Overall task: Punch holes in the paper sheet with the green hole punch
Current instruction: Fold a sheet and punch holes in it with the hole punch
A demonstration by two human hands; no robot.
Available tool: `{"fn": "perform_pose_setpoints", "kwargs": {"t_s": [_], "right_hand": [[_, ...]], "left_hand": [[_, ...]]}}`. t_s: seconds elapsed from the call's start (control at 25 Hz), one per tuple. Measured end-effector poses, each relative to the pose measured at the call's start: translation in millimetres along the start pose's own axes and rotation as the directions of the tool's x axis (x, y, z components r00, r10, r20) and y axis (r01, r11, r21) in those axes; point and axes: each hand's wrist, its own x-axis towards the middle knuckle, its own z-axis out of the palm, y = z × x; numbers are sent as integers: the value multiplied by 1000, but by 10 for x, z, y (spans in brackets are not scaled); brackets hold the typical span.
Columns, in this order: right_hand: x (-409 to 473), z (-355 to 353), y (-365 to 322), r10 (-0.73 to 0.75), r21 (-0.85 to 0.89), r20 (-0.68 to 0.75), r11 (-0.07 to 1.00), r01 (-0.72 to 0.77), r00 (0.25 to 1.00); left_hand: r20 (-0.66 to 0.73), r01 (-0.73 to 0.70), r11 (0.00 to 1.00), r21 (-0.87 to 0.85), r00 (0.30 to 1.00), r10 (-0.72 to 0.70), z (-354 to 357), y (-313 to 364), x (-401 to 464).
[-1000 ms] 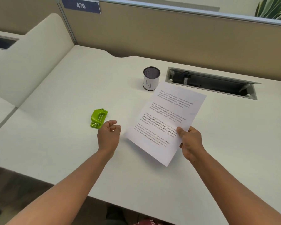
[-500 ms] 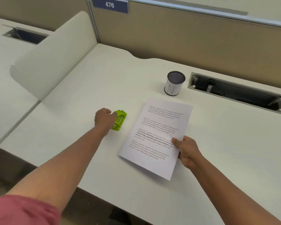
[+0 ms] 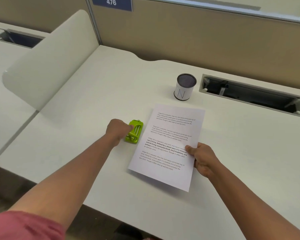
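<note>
The green hole punch (image 3: 135, 132) lies on the white desk (image 3: 97, 94), just left of the paper sheet. My left hand (image 3: 117, 130) is closed on its left side, thumb resting on top. The paper sheet (image 3: 168, 146), printed with several paragraphs, lies almost flat on the desk with a small gap between its left edge and the punch. My right hand (image 3: 202, 157) pinches the sheet's right edge, thumb on top and fingers underneath.
A mesh pen cup (image 3: 184, 87) marked with an N stands behind the sheet. An open cable tray slot (image 3: 253, 95) sits at the back right. A curved white divider (image 3: 48, 63) rises on the left, and a beige partition (image 3: 197, 35) closes the back.
My left hand went from hovering near the punch to gripping it. My right hand lowered the sheet from a raised tilt to nearly flat beside the punch.
</note>
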Motion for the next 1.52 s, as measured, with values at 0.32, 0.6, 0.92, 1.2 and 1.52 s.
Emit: {"fn": "perform_pose_setpoints", "kwargs": {"t_s": [0.32,0.6,0.92,1.2,1.52], "right_hand": [[-195,-1083,-77,-12,27,-60,1000,14,998],[-253,-1739,55,16,44,-110,999,-11,994],[-200,-1912,184,53,37,-119,998,-49,991],[-95,-1865,117,67,10,-91,998,-67,994],[-11,-1760,80,75,3,-74,997,-75,994]], "left_hand": [[171,-75,997,11,983,72,856,389,-429],[283,-116,993,10,953,108,1480,567,-742],[271,-144,988,60,955,123,1729,519,-914],[300,-136,989,63,947,111,1716,530,-919],[322,-111,993,42,942,91,1718,517,-946]]}}
